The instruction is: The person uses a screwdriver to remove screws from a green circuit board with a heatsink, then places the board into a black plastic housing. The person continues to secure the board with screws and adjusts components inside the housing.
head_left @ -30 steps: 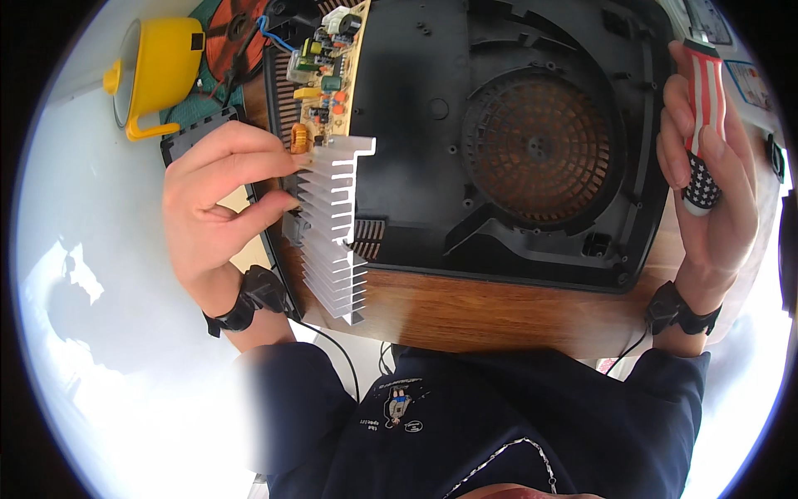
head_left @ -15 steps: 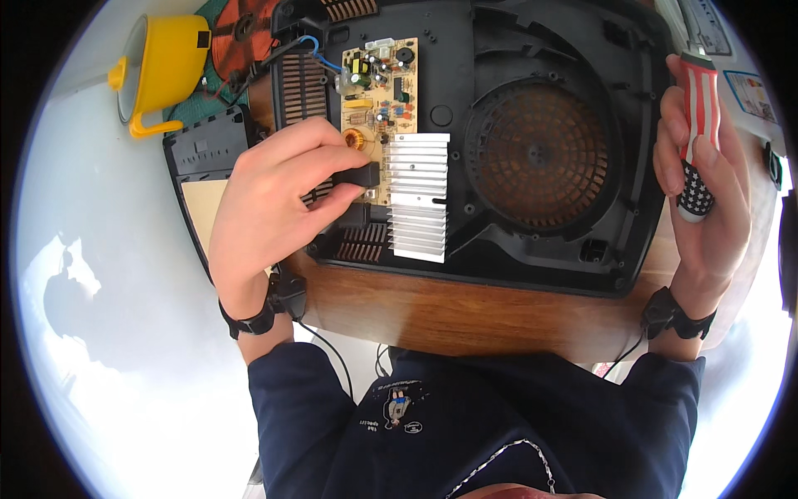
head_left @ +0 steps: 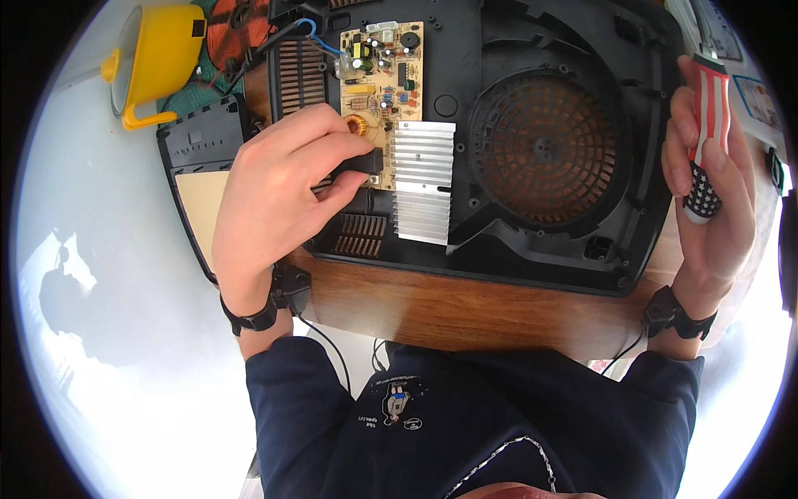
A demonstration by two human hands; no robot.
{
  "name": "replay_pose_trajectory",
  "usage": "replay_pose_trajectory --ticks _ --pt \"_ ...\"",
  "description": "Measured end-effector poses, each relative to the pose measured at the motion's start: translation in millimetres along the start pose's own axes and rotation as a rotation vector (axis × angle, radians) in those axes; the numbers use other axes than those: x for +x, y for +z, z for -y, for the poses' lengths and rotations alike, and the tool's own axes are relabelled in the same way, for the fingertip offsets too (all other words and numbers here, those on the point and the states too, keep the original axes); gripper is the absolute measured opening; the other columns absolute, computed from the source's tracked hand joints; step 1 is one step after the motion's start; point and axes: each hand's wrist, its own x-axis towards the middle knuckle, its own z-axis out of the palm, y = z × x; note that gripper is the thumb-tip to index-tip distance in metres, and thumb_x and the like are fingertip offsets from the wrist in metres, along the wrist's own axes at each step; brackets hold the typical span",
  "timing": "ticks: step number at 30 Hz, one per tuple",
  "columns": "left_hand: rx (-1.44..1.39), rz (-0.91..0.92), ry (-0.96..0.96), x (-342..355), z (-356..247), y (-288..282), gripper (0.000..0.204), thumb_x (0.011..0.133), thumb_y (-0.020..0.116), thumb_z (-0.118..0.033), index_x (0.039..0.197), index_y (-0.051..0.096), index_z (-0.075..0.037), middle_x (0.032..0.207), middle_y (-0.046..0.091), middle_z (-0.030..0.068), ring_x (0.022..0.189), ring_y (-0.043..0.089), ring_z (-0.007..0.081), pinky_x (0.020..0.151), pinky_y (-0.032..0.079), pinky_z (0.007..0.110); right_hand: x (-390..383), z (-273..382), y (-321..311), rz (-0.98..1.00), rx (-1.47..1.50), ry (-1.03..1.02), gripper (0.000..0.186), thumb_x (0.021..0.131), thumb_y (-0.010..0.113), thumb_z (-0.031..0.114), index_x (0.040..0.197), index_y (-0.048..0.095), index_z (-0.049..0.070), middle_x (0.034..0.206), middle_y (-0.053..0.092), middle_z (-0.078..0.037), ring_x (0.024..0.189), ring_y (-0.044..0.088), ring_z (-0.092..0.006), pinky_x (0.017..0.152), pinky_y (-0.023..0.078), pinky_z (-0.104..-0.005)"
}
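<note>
My left hand [head_left: 270, 179] pinches a black block-shaped component [head_left: 367, 161] between thumb and fingers, at the near left part of a tan circuit board [head_left: 383, 79]. The fingers hide how the block is attached. Beside it are a small copper-wound ring coil [head_left: 357, 125] and a finned silver heat sink [head_left: 424, 183]. The board lies in a black plastic housing [head_left: 515, 258] with a round vent grille [head_left: 543, 150]. To the right of the housing, my right hand [head_left: 721, 179] is closed around a screwdriver [head_left: 709, 137] with a red, white and black handle, its shaft pointing away from me.
A yellow pot [head_left: 162, 62] stands at the far left, beside a flat orange-red wire coil [head_left: 237, 37]. Below them lies a black panel with a beige area [head_left: 202, 212]. The wooden table edge [head_left: 432, 312] runs in front of the housing. Papers [head_left: 752, 100] lie at the far right.
The board, heat sink and left hand sit slightly farther away in view, and the whole scene has shifted a little. Both hands keep their holds; the screwdriver has moved slightly right.
</note>
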Motion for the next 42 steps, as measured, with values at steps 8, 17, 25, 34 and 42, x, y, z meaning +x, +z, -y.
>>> replay_pose_trajectory --ticks 8,17,25,34,42 --pt "0.016 -0.021 -0.011 -2.0 -2.3 1.4 0.034 0.067 0.083 0.006 0.099 0.074 -0.002 0.093 0.067 0.0085 0.084 0.067 0.0275 0.074 0.056 0.035 0.6 -2.0 -3.4 0.009 -0.055 -0.003 0.083 0.1 0.061 0.04 0.156 0.033 -0.013 0.105 0.051 -0.005 0.07 0.052 -0.0042 0.065 0.039 -0.0173" --pt "0.023 -0.041 -0.013 -3.7 -5.1 -3.0 0.034 0.067 0.083 0.006 0.1 0.075 -0.002 0.095 0.068 0.0083 0.085 0.069 0.027 0.073 0.056 0.034 0.8 -5.2 -15.7 0.105 -0.052 -0.031 0.065 0.102 0.054 0.031 0.152 0.042 -0.009 0.112 0.053 -0.008 0.075 0.052 -0.0064 0.069 0.04 -0.0202" --pt "0.086 -0.036 -0.02 -4.1 -11.6 -9.1 0.034 0.067 0.084 0.003 0.099 0.074 -0.003 0.095 0.067 0.0073 0.084 0.068 0.027 0.072 0.056 0.035 1.8 -0.7 -7.3 0.032 -0.059 -0.004 0.081 0.1 0.062 0.038 0.157 0.033 -0.012 0.105 0.051 -0.004 0.071 0.052 -0.0036 0.066 0.038 -0.0172" --pt "0.098 -0.021 -0.035 -7.2 -18.6 -18.1 0.036 0.067 0.083 0.004 0.101 0.075 -0.002 0.098 0.068 0.0095 0.089 0.069 0.0284 0.076 0.056 0.035 3.0 -1.3 -5.7 0.03 -0.076 -0.02 0.084 0.099 0.063 0.04 0.157 0.032 -0.013 0.105 0.051 -0.005 0.071 0.052 -0.0038 0.064 0.038 -0.0166" --pt "0.183 -0.107 -0.074 -6.5 -11.5 -19.8 0.032 0.071 0.083 0.005 0.101 0.074 -0.002 0.099 0.068 0.009 0.09 0.069 0.0277 0.078 0.056 0.034 4.9 -3.7 -5.6 0.033 -0.099 -0.043 0.085 0.099 0.062 0.041 0.156 0.032 -0.014 0.105 0.052 -0.005 0.069 0.054 -0.0036 0.062 0.04 -0.016"
